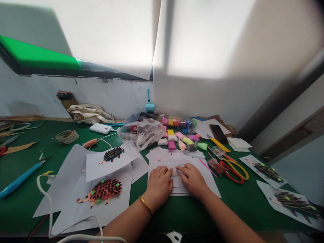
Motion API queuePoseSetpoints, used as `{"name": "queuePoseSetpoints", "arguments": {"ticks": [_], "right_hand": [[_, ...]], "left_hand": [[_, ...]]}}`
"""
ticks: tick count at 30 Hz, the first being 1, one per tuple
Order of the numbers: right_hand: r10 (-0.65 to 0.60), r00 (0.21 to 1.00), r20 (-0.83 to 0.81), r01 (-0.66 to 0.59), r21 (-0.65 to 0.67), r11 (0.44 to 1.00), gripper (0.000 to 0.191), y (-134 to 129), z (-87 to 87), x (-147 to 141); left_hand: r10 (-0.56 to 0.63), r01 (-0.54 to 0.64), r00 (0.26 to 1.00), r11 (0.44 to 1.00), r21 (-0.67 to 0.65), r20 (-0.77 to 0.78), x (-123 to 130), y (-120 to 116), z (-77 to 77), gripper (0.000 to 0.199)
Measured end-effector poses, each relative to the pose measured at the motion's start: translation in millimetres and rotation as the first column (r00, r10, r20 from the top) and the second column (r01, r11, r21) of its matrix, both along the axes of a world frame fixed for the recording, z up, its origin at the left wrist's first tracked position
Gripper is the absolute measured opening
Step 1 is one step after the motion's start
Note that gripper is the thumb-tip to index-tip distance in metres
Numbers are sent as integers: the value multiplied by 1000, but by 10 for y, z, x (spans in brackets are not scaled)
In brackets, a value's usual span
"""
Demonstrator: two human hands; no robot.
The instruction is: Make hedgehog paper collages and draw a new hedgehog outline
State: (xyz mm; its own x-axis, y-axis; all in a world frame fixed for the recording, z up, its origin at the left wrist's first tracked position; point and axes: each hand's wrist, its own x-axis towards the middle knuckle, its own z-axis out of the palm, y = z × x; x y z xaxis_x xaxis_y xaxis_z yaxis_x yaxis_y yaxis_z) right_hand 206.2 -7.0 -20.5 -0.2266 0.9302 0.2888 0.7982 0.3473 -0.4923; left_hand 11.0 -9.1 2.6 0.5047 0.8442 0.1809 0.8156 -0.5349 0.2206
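My left hand (159,185), with a gold bangle (145,204) at the wrist, rests palm down on a stack of white paper (162,156), its fingers lying on the sheet. Opposite it, my right hand (192,180) has the index finger stretched out to a small peach-coloured patch of modelling clay (174,172) on a line drawing. Both sets of fingertips lie close to this patch, and the fingers partly cover the drawing. Above my left hand sits a small peach clay ball (159,158). A whitish pen (194,155) lies across the paper's far edge.
Several coloured clay packets (172,145) lie beyond the paper beside a plastic bag (141,133). Red- and yellow-handled scissors (231,172), a yellow cutter (219,143) and a phone (218,133) are on the right. Finished hedgehog pictures (106,190) and a white cable (47,192) lie left.
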Motion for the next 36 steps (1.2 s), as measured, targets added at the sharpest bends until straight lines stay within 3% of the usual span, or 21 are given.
{"name": "queuePoseSetpoints", "arguments": {"ticks": [11,26,36], "right_hand": [[4,999,53,-4,16,1000,33,-14,-13,-26],[7,993,116,-5,-12,1000,33,-19,-5,-46],[10,999,53,-10,10,1000,33,-5,-15,-20]], "left_hand": [[25,-24,1000,998,61,-17,66,-1,-13,35],[51,-49,998,998,39,-39,64,15,-53,38],[44,-44,998,999,11,-51,54,9,-8,38]]}}
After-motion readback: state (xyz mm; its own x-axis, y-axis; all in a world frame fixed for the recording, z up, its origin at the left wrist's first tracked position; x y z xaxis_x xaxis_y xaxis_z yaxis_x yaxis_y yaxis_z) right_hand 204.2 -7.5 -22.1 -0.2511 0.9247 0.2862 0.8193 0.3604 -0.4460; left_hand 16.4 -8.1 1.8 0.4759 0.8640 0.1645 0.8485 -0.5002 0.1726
